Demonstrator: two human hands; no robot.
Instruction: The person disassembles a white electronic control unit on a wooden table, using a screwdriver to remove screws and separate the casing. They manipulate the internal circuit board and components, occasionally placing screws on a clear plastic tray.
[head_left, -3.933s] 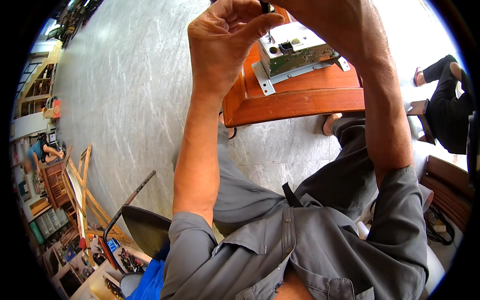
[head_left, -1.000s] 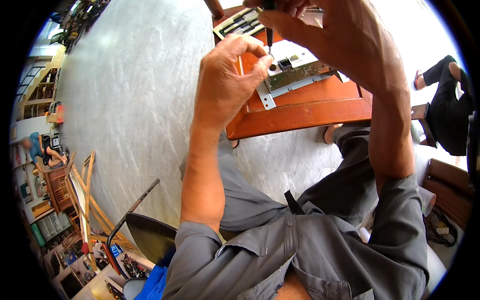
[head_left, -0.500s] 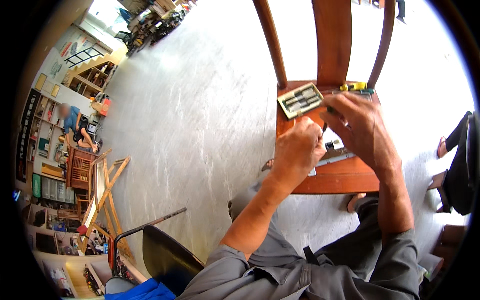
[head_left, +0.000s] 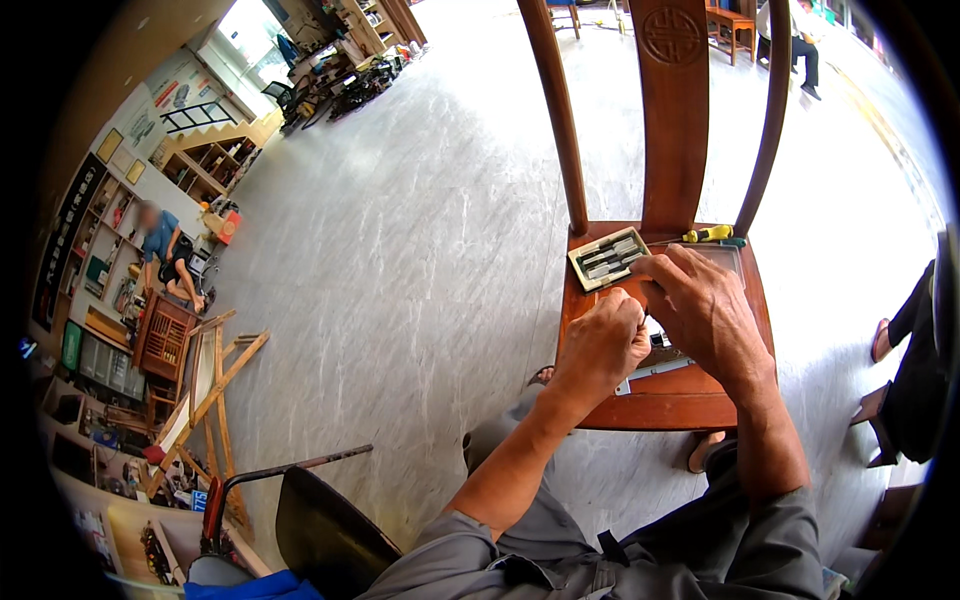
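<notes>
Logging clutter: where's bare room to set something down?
Bare: brown wooden seat's front strip, before silver metal bracket; grey marbled floor left of the seat. Crowded: rear, with cream rectangular case and yellow screwdriver; middle, under left hand and right hand.

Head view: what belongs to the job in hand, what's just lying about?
Job (the last two only likely):
- metal-bracketed unit under the left hand and right hand
- wooden chair supporting it
- open tool box
- yellow-handled tool

Lying about:
- wooden frame
- black seat
- blue cloth
</notes>
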